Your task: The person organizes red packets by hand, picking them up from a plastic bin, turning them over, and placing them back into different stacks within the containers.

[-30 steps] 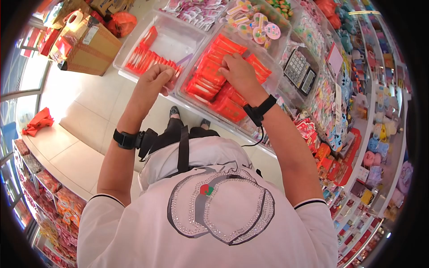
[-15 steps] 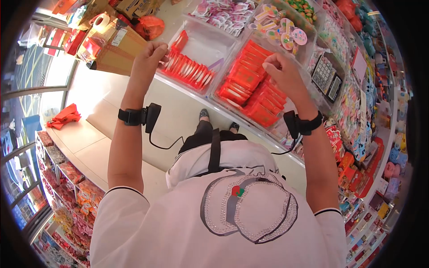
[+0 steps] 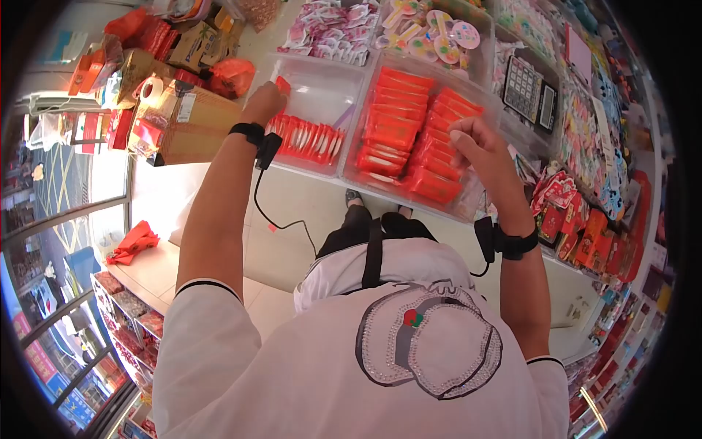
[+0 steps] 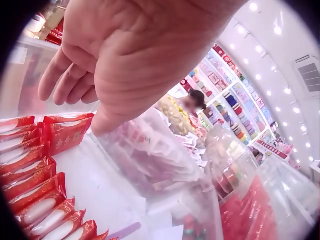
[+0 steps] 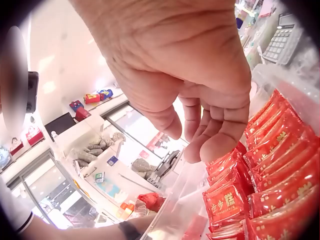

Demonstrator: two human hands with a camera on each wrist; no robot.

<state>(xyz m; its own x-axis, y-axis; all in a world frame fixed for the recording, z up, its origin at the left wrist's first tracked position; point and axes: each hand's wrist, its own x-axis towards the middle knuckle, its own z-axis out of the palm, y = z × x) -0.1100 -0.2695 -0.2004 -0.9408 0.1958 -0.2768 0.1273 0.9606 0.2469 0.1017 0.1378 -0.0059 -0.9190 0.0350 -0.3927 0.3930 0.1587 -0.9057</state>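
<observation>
My left hand is over the far left part of a clear plastic bin. Its thumb comes right to the edge of a red packet, while the other fingers hang relaxed above that packet's top. Red-and-white packets stand in a row beside it. My right hand, fingers loosely bent and nothing between them, hovers by the second bin's right side. That bin is filled with two rows of red packets with gold lettering; the fingertips overlap them in the right wrist view.
Behind these bins lie bins of pink-white sachets and colourful lollipop-shaped items. A calculator lies to the right. On the left stands a cardboard box with a tape roll. A purple strip rests in the left bin.
My left hand has moved from the left bin's outer edge to the lone packet at its far left. The right hand has drawn away from the packets it was touching, towards the bin's right side.
</observation>
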